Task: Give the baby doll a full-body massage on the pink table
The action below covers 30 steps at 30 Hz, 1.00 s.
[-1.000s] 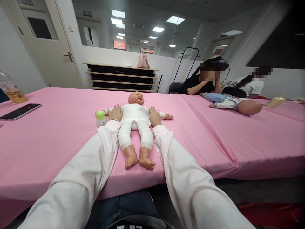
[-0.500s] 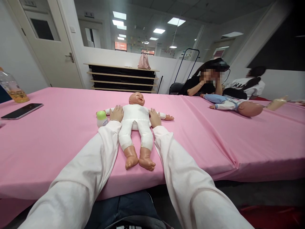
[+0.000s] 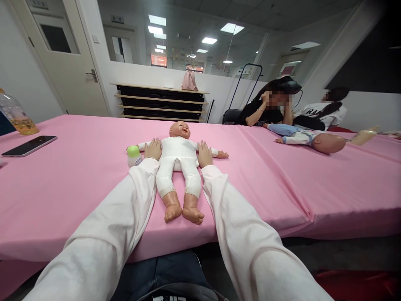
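A baby doll [image 3: 178,150] with a white cloth body lies on its back on the pink-covered table [image 3: 94,175], feet toward me and arms spread. Flat beside the doll's body on the left, my left hand [image 3: 153,149] has its fingers stretched out. My right hand [image 3: 204,154] lies likewise along the doll's other side, fingers extended by its arm. Neither hand grips anything. Just left of my left wrist stands a small white bottle with a green cap [image 3: 134,155], in front of the doll's arm.
A phone [image 3: 29,146] and a plastic bottle [image 3: 18,115] are at the far left. On the right lie another doll [image 3: 308,137] in blue and white and a beige bottle [image 3: 365,136]. Two people sit beyond the table, one wearing a headset [image 3: 286,85].
My right hand has shifted very slightly right, away from the doll's side. Across the table, the person with the headset has moved their hands apart. The doll has stayed in place.
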{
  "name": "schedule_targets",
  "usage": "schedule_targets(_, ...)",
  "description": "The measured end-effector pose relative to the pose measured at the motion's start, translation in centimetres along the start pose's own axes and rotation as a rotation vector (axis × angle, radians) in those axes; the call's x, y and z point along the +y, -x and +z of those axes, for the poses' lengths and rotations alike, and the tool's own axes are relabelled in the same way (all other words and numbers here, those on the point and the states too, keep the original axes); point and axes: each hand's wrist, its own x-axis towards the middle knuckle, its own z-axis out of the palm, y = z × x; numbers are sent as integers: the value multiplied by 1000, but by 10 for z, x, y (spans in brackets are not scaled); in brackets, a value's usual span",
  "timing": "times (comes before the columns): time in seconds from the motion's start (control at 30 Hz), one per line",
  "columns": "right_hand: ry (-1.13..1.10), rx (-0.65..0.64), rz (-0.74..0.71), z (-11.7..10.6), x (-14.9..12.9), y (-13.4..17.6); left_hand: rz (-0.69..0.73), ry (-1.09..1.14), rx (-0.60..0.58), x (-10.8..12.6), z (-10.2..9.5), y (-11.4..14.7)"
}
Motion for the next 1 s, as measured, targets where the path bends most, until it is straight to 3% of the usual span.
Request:
schedule_targets(0.13,-9,-105,-37,-5,-4,3,9,-10,-82,-1,-1,1)
schedule_targets(0.37,170,112,254,-5,5,6,-212,-79,27,-3,-5,5)
schedule_targets(0.43,194,144,280,-4,7,5,-242,-86,55,-3,-4,5)
schedule_targets(0.53,135,118,146,-2,5,1,-136,-61,43,-3,-3,2)
schedule_targets(0.67,45,-39,-60,0,1,1,20,-20,-68,-1,-3,1)
schedule_targets(0.9,153,117,281,1,9,7,-238,10,22,0,-8,9)
schedule_targets(1.0,129,169,311,-3,9,5,-246,141,74,4,-12,12)
